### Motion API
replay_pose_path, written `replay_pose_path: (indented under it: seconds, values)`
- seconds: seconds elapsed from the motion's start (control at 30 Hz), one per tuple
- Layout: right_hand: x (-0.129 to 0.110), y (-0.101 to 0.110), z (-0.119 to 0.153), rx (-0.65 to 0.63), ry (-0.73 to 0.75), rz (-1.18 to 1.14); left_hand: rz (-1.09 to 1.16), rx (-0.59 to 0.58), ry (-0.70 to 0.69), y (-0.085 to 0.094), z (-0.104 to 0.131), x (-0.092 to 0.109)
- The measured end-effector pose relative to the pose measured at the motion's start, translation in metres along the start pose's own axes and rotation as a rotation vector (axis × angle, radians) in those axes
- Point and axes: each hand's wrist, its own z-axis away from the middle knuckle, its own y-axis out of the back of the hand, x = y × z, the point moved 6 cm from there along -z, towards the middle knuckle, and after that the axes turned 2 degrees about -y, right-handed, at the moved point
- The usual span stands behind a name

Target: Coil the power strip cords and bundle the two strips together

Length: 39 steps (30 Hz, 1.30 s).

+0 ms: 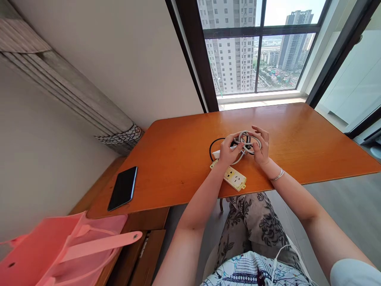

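Observation:
Both my hands are at a tangled bundle of grey-white cable above the wooden table. My left hand has its fingers closed on the left side of the bundle. On the right side, my right hand grips a loop of the cable between thumb and fingers. A black cable curves out to the left, and part of it runs behind the bundle. Beneath my left hand and wrist lies a cream power strip, partly covered. A white plug or adapter shows beside my left hand.
A dark phone lies on the table's left part. Pink bags or containers stand at the lower left, beside a wooden cabinet. The window is beyond the table's far edge. My legs are under the near edge.

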Motion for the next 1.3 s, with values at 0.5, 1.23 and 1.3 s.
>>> replay_pose_path:
  seconds: [0.5,1.23,1.3]
  values:
    - [0.016,-0.024,0.014,-0.209,-0.052,-0.102,-0.134,-0.025,-0.125,0.003,-0.003,0.004]
    - [0.043,-0.035,0.012,-0.319,-0.492,-0.470,-0.067,-0.027,0.011,-0.005,0.000,-0.013]
    - [0.043,-0.036,0.013,-0.281,-0.539,-0.530,-0.067,-0.037,-0.024,-0.005,0.000,-0.009]
